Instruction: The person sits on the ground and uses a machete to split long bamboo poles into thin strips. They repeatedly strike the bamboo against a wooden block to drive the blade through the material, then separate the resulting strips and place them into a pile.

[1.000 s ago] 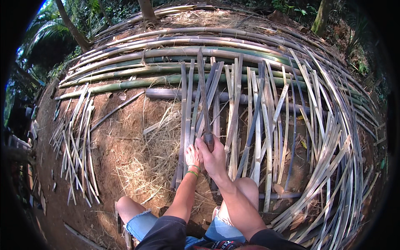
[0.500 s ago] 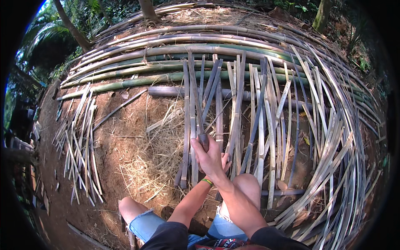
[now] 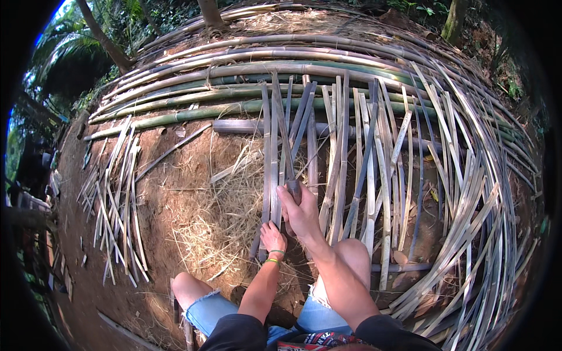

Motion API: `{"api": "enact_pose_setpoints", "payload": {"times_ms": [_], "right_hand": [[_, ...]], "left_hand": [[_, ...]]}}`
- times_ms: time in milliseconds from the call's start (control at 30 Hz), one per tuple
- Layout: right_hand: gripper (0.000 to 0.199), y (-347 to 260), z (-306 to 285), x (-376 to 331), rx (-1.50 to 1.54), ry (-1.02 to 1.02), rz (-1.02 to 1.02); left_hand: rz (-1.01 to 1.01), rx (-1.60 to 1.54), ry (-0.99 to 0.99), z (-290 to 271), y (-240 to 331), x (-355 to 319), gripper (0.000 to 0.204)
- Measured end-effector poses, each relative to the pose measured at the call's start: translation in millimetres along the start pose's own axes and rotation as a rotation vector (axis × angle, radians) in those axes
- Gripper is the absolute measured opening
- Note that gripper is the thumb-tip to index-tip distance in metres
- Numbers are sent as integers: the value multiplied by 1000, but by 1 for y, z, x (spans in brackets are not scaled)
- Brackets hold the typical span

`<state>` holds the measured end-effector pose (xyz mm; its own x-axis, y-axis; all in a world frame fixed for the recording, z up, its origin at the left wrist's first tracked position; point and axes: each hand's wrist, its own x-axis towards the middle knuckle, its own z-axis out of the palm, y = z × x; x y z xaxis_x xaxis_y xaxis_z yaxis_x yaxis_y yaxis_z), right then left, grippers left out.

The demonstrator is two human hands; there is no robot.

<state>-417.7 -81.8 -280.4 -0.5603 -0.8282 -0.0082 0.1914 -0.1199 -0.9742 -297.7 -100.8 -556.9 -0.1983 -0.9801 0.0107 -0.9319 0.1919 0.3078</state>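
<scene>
My right hand (image 3: 300, 213) is closed round the brown handle of a machete (image 3: 285, 140), whose long narrow blade points away from me over the bamboo strips. My left hand (image 3: 273, 238), with bands at its wrist, is lower and to the left. Its fingers are bent round the near end of a split bamboo strip (image 3: 274, 175); the palm side is hidden. Another dark strip (image 3: 265, 146) lies just left of it. Right of the machete, more split strips (image 3: 370, 169) lie side by side, pointing away from me.
Long bamboo poles (image 3: 234, 90) lie crosswise at the back, and a dark pole (image 3: 237, 126) runs beneath the strips' far part. Thin slats (image 3: 120, 205) lie scattered at left. A big heap of strips (image 3: 480, 205) curves along the right. Straw-like shavings (image 3: 213, 234) cover the soil before my knees.
My left hand has come out from behind the right one, moving left to the near end of a strip. The right hand with the machete has shifted slightly right.
</scene>
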Motion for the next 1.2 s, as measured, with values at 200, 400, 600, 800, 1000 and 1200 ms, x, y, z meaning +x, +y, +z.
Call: {"api": "enact_pose_setpoints", "payload": {"times_ms": [200, 400, 600, 800, 1000, 1200], "right_hand": [[23, -18, -17, 6, 117, 32, 63], [26, -28, -41, 16, 160, 174, 57], [26, -24, -50, 26, 248, 244, 34], [25, -21, -37, 29, 356, 285, 96], [25, -17, -27, 31, 367, 253, 131], [26, -15, -23, 33, 365, 240, 130]], "left_hand": [[-116, -511, -28, -28, -25, 10, 59], [-93, -704, -45, -67, -49, 26, 50], [58, -913, -277, -86, -64, 33, 34], [-178, -1175, -601, -80, -61, 20, 30], [-209, -1211, -537, -62, -63, 9, 28], [-274, -1424, -628, -57, -61, -3, 28]]}}
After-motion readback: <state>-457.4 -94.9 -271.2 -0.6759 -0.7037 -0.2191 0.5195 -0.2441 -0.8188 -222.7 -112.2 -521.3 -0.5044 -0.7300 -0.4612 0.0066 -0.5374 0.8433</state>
